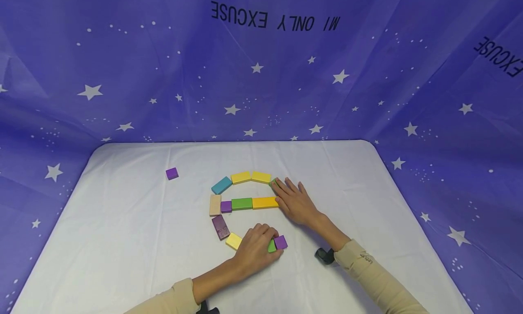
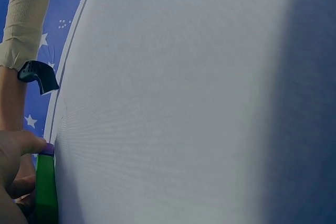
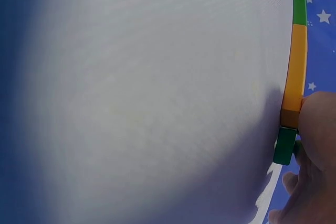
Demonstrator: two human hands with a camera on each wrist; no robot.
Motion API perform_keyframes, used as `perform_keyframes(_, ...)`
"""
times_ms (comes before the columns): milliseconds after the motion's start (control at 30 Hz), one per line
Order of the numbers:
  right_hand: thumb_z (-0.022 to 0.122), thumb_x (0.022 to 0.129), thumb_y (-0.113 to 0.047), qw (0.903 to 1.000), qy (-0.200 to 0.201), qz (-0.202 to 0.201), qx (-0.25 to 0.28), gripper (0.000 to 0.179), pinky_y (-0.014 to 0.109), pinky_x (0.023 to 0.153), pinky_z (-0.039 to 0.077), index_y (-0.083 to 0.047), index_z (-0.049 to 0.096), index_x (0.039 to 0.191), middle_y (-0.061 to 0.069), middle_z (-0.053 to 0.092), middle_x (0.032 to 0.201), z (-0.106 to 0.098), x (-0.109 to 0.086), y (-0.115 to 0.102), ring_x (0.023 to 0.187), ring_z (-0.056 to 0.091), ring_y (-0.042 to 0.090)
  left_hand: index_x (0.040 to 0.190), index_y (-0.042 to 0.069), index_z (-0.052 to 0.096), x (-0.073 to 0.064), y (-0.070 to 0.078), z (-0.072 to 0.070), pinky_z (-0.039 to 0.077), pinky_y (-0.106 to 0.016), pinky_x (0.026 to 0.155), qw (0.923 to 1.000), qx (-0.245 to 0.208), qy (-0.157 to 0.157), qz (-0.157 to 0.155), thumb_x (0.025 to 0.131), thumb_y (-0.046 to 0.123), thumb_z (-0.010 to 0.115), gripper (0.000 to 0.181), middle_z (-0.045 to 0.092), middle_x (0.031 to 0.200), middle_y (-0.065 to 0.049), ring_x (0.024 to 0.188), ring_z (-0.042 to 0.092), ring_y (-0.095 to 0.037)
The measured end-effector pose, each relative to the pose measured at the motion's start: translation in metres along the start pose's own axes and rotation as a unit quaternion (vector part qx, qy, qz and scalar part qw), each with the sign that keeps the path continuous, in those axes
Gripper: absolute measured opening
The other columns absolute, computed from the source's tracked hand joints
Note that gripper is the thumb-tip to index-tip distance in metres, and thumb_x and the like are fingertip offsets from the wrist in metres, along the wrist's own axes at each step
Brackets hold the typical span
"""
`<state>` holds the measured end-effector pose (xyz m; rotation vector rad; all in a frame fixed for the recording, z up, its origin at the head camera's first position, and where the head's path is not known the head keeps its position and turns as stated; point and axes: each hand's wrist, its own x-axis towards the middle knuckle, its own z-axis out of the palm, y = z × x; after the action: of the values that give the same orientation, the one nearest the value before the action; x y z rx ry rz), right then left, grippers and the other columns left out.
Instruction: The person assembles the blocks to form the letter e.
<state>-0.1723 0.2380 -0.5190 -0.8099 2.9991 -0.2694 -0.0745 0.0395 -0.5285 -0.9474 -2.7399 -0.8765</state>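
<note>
Wooden blocks lie on the white table in a curved, e-like outline with a bar across its middle. In the head view, my left hand [image 1: 255, 249] pinches a green block [image 1: 272, 246] at the lower end, beside a purple cube [image 1: 280, 242]. The left wrist view shows its thumb close to that cube [image 2: 48, 149]. My right hand [image 1: 297, 204] reaches over the upper right end with fairly straight fingers on a green block [image 1: 273, 183], mostly covered. Its thumb side is against the orange block [image 1: 264, 203] of the bar, also seen in the right wrist view.
A loose purple cube [image 1: 172, 174] lies at the far left. Yellow blocks [image 1: 241, 178], a blue block [image 1: 222, 185], a plain wood block [image 1: 215, 205] and a dark purple block [image 1: 220, 227] form the curve. A starry purple curtain [image 1: 257, 87] stands behind the white table [image 1: 122, 241].
</note>
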Motion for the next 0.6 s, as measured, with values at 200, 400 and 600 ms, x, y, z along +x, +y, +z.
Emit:
perform_keyframes(200,0.037,0.109,-0.033,1.0000,-0.003,0.002,-0.001,0.052,0.067,0.113,0.016,-0.016,0.031,0.157,0.005,0.028,0.161,0.000,0.000,0.000,0.148,0.021,0.035,0.099,0.013,0.070,0.000,0.001,-0.001,0.048,-0.029,0.075,1.0000,0.000,-0.004,-0.003,0.080,0.038,0.082,0.033,0.063,0.093,0.004,0.086,0.055,-0.013)
perform_keyframes(400,0.037,0.109,-0.034,1.0000,-0.004,0.001,-0.004,0.053,0.066,0.113,0.015,-0.015,0.030,0.158,0.005,0.027,0.161,0.000,-0.001,0.001,0.148,0.021,0.035,0.103,0.010,0.071,0.001,-0.001,-0.006,0.050,-0.028,0.078,1.0000,-0.007,0.003,0.001,0.080,0.038,0.083,0.038,0.065,0.096,0.002,0.088,0.056,-0.014)
perform_keyframes(600,0.034,0.110,-0.035,0.9999,-0.010,0.003,0.007,0.053,0.066,0.114,0.014,-0.016,0.029,0.158,0.005,0.026,0.162,-0.002,-0.001,0.001,0.148,0.019,0.035,0.109,0.009,0.069,0.002,-0.021,-0.030,0.051,-0.033,0.085,0.9975,-0.048,0.043,-0.028,0.083,0.029,0.081,0.035,0.066,0.102,0.001,0.096,0.059,-0.016)
